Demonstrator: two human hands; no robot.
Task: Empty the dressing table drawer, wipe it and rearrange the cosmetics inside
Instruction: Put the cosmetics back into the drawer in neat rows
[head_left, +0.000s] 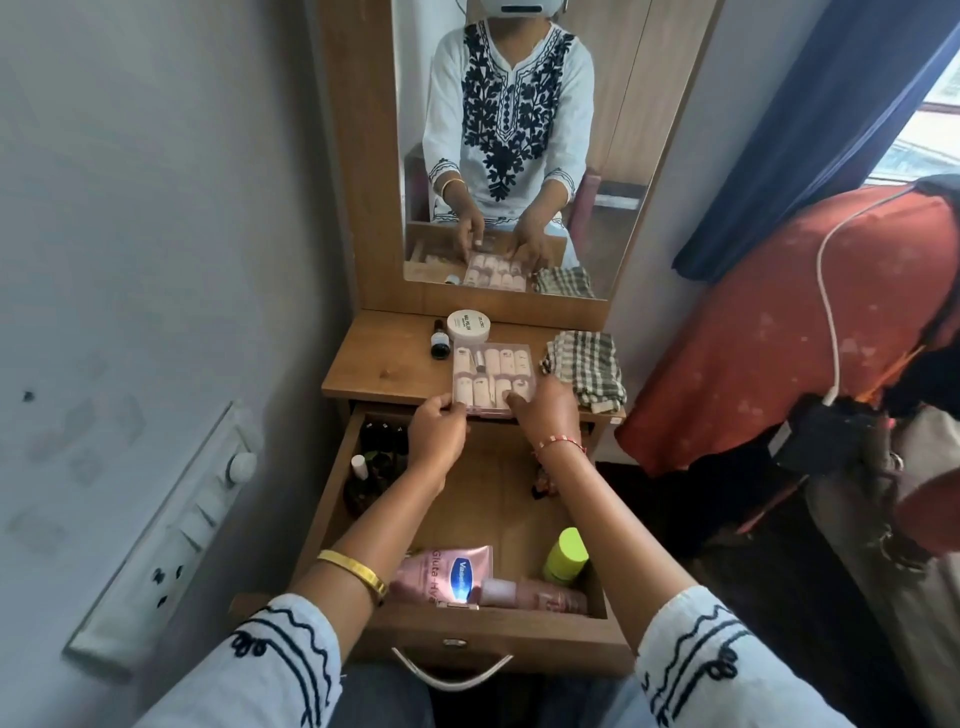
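Observation:
The wooden drawer (597, 623) stands pulled out under the dressing table top (384, 369). A clear flat box of pale pink nail items (491, 371) lies at the top's front edge. My left hand (436, 434) pinches its near left corner and my right hand (545, 410) grips its near right edge. In the drawer lie a pink Vaseline bottle (441, 569), a pink tube (524, 592) and a lime-green bottle (566, 553) at the front. Dark small bottles (376, 457) stand in its back left corner. A checked cloth (584, 371) lies folded on the top at the right.
A white jar (470, 326) and a small dark bottle (439, 343) stand behind the box, below the mirror (498, 156). A wall switchboard (171, 530) is at the left. An orange fabric heap (779, 332) with a white cable and a blue curtain (810, 130) fill the right.

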